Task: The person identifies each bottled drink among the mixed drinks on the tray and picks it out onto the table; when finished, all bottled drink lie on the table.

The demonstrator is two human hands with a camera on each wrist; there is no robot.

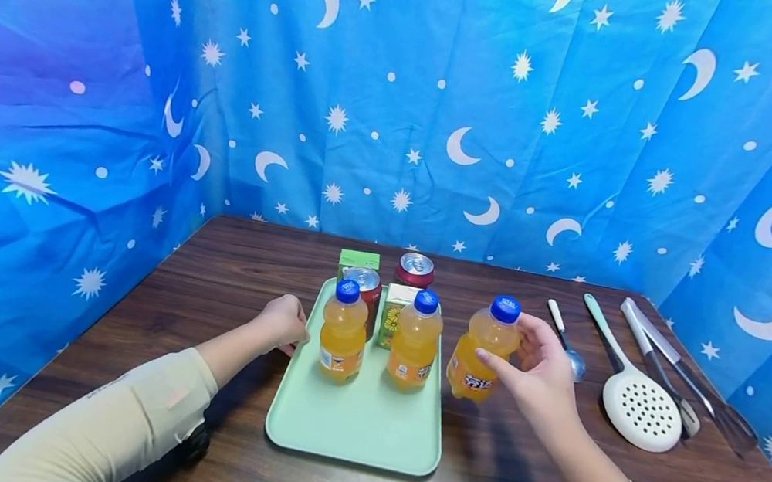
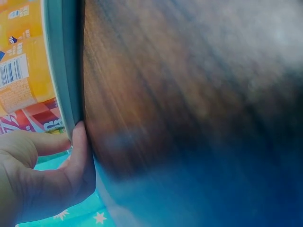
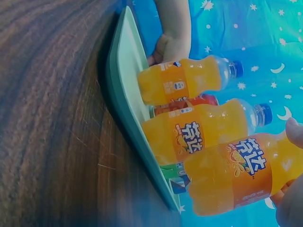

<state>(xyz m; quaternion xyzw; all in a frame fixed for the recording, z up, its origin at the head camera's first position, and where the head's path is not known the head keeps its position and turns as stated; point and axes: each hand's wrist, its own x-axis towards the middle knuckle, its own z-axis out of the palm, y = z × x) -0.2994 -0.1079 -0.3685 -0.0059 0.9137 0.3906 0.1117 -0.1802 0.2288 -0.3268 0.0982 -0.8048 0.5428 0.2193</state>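
Note:
My left hand [image 1: 286,323] pinches the left rim of a light green tray [image 1: 354,432], thumb and fingers at the edge [image 2: 71,90] in the left wrist view. With my right hand [image 1: 544,369] I grip a bottle of orange soda [image 1: 480,351] with a blue cap, slightly tilted beside the tray's right edge. In the right wrist view this bottle [image 3: 232,175] hangs above the table level. Two matching soda bottles stand upright on the tray, one on the left [image 1: 344,334], one on the right [image 1: 414,345]. Behind them are a red can [image 1: 372,294] and a yellow-green carton [image 1: 393,315].
At the back, a green carton [image 1: 359,259] and another red can [image 1: 415,270] stand partly hidden. On the right of the wooden table [image 1: 228,428] lie a ladle [image 1: 575,362], a white skimmer [image 1: 642,409] and other long-handled kitchen tools [image 1: 668,353]. Blue curtains surround the table.

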